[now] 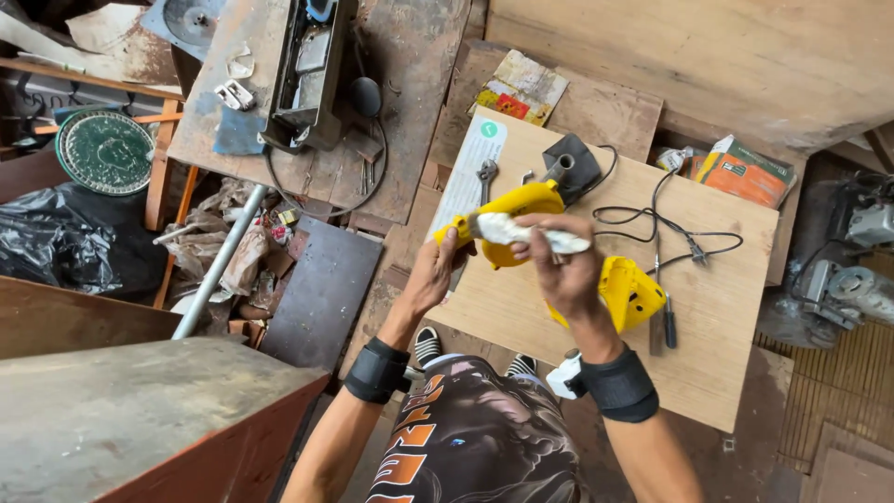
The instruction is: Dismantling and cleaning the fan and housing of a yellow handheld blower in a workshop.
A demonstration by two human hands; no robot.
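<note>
Over plywood table (726, 307), left hand (430, 278) fingers curled round yellow power tool (521, 203), held clear above board. Right of that, right hand (566, 270) fingers pinching white brush (521, 231) against tool's casing. Beyond right fingers, black cord (670, 228). Probably heavy, rigid, smooth plastic; best gripped at body, near handle.

Power tool (559, 251) on plywood board (726, 307)

Orange-and-green carton (751, 170) lies at the board's far right corner. White paper sheet with a green round mark (470, 172) on its far left edge. Worn red-yellow printed pack (520, 88) sits beyond it on the plank.
</note>
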